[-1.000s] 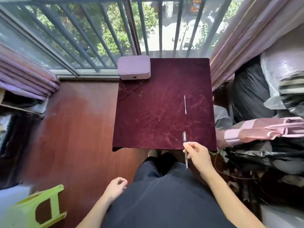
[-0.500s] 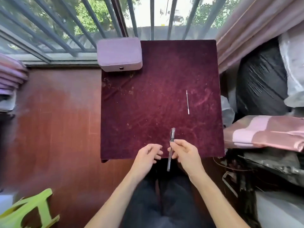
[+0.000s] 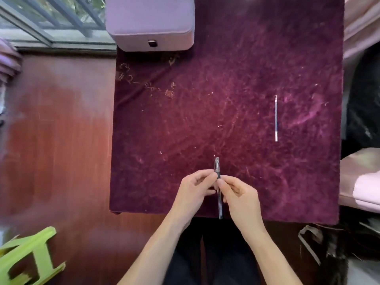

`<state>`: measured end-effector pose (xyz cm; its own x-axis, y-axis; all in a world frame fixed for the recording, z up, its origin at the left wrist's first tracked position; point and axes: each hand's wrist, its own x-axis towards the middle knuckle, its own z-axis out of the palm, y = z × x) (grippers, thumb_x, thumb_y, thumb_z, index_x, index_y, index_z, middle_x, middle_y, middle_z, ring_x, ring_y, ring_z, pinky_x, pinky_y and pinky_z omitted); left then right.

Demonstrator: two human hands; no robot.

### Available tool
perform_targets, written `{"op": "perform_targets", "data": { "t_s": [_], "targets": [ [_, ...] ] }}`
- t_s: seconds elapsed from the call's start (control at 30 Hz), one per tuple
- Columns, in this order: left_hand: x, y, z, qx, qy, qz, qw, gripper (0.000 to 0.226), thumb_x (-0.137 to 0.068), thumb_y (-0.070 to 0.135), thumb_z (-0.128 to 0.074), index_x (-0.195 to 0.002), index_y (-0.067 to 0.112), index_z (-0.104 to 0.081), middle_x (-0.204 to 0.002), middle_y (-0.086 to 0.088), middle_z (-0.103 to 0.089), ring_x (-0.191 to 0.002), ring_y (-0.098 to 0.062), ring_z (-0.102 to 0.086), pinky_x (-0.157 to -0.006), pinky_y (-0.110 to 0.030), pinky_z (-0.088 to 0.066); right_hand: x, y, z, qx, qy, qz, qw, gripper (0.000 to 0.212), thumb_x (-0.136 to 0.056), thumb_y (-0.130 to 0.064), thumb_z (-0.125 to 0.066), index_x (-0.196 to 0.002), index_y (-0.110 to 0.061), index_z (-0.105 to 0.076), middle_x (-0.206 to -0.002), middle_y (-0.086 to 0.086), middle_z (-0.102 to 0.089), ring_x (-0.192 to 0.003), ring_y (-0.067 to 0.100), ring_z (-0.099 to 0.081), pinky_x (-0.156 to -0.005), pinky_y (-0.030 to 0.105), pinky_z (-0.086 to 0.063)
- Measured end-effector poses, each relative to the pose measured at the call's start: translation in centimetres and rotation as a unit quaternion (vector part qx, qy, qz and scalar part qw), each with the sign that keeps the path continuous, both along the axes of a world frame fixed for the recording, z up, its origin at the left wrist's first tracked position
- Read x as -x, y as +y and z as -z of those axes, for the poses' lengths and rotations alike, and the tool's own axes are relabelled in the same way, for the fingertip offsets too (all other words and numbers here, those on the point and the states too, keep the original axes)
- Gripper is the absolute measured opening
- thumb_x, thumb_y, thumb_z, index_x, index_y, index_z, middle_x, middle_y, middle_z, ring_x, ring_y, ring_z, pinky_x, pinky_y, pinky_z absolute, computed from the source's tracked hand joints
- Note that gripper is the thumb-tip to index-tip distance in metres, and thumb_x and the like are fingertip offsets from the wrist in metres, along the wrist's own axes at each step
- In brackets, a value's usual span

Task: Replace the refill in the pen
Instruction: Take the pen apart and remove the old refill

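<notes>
Hands are meeting low in the middle of the frame, over the near edge of the worktop (image 3: 226, 99), which is wearing a dark red velvet cloth. The left hand (image 3: 193, 192) is pinching the pen (image 3: 218, 182) near its top end with its fingertips, so its grip is closing on the pen. The right hand (image 3: 240, 198) is pinching the pen too, just below, and its grip is also closing around the pen. The pen is standing almost straight up and down in the frame, with its lower end sticking out past the worktop edge. The refill (image 3: 276, 118), thin and white, is lying alone on the cloth at the right of the frame, well apart from both hands. A purple box (image 3: 150, 21) is sitting at the top of the frame on the far left corner of the worktop. A green stool (image 3: 26, 258) is showing at the lower left, on the brown floor.
</notes>
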<state>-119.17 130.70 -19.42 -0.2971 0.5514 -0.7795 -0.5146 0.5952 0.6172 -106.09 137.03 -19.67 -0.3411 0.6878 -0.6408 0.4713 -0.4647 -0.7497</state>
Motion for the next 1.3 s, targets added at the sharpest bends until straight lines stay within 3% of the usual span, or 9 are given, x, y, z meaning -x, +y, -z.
{"op": "perform_targets", "data": {
  "t_s": [0.17,0.33,0.5,0.6,0.73,0.9,1.07,1.3],
  "targets": [
    [0.0,0.1,1.9,0.011,0.023,0.021,0.999,0.019,-0.098,0.025,-0.064,-0.106,0.014,-0.077,-0.101,-0.006,-0.080,-0.100,-0.019,-0.076,-0.091,-0.038,-0.061,-0.1,-0.5,1.9,-0.031,-0.020,-0.041,0.998,0.024,-0.101,-0.019,-0.072,-0.103,-0.041,-0.080,-0.090,-0.020,-0.082,-0.080,-0.002,-0.076,-0.065,0.012,-0.054],
    [0.4,0.3,2.9,-0.004,0.026,0.027,0.999,0.020,-0.099,0.024,-0.062,-0.102,0.009,-0.076,-0.096,-0.006,-0.081,-0.093,-0.018,-0.078,-0.086,-0.030,-0.061,-0.8,-0.4,2.7,-0.062,-0.037,-0.094,0.993,0.018,-0.098,-0.034,-0.071,-0.112,-0.038,-0.081,-0.091,-0.023,-0.081,-0.073,0.003,-0.072,-0.063,0.012,-0.054],
    [1.0,0.9,3.8,-0.024,0.047,0.033,0.998,0.018,-0.101,0.025,-0.059,-0.108,0.013,-0.070,-0.091,-0.001,-0.081,-0.083,-0.015,-0.078,-0.081,-0.031,-0.063,-0.7,1.6,3.0,-0.128,-0.022,-0.122,0.984,0.015,-0.100,-0.040,-0.065,-0.095,-0.047,-0.077,-0.089,-0.025,-0.079,-0.073,0.008,-0.072,-0.063,0.016,-0.055],
    [1.1,1.0,4.1,-0.034,0.051,0.015,0.998,0.017,-0.101,0.025,-0.060,-0.108,0.013,-0.070,-0.091,-0.003,-0.079,-0.078,-0.017,-0.078,-0.076,-0.030,-0.064,-0.1,3.1,3.5,-0.131,-0.002,-0.090,0.987,0.017,-0.100,-0.034,-0.066,-0.097,-0.047,-0.076,-0.091,-0.023,-0.079,-0.080,0.006,-0.074,-0.066,0.013,-0.055],
    [1.0,0.9,4.1,-0.052,0.057,0.017,0.997,0.017,-0.100,0.028,-0.060,-0.109,0.017,-0.071,-0.085,0.002,-0.077,-0.074,-0.013,-0.075,-0.073,-0.027,-0.062,1.1,4.7,4.2,-0.108,0.036,-0.050,0.992,0.012,-0.102,-0.028,-0.071,-0.103,-0.032,-0.081,-0.088,-0.025,-0.079,-0.071,-0.009,-0.070,-0.067,0.005,-0.051],
    [0.6,1.1,4.3,-0.056,0.061,0.023,0.996,0.015,-0.100,0.027,-0.061,-0.105,0.017,-0.069,-0.079,0.004,-0.073,-0.069,-0.011,-0.071,-0.071,-0.028,-0.061,2.1,5.7,4.5,-0.073,0.079,-0.031,0.994,0.015,-0.097,-0.024,-0.078,-0.112,-0.028,-0.081,-0.090,-0.013,-0.081,-0.062,-0.003,-0.064,-0.063,0.013,-0.054],
    [0.2,1.2,4.2,-0.061,0.066,0.017,0.996,0.013,-0.101,0.025,-0.060,-0.105,0.016,-0.068,-0.077,0.005,-0.070,-0.066,-0.010,-0.070,-0.067,-0.026,-0.060,2.3,6.2,4.7,-0.070,0.088,-0.041,0.993,0.013,-0.095,-0.019,-0.080,-0.106,-0.027,-0.081,-0.091,-0.013,-0.082,-0.065,-0.004,-0.067,-0.063,0.013,-0.054],
    [-0.3,1.6,4.1,-0.069,0.075,0.010,0.995,0.015,-0.102,0.033,-0.056,-0.102,0.022,-0.067,-0.072,0.008,-0.063,-0.055,-0.004,-0.052,-0.051,-0.019,-0.044,1.8,6.1,4.8,-0.031,0.117,-0.028,0.992,0.016,-0.093,-0.017,-0.081,-0.107,-0.025,-0.080,-0.089,-0.006,-0.083,-0.065,-0.003,-0.069,-0.061,0.013,-0.053]
  ]
}}
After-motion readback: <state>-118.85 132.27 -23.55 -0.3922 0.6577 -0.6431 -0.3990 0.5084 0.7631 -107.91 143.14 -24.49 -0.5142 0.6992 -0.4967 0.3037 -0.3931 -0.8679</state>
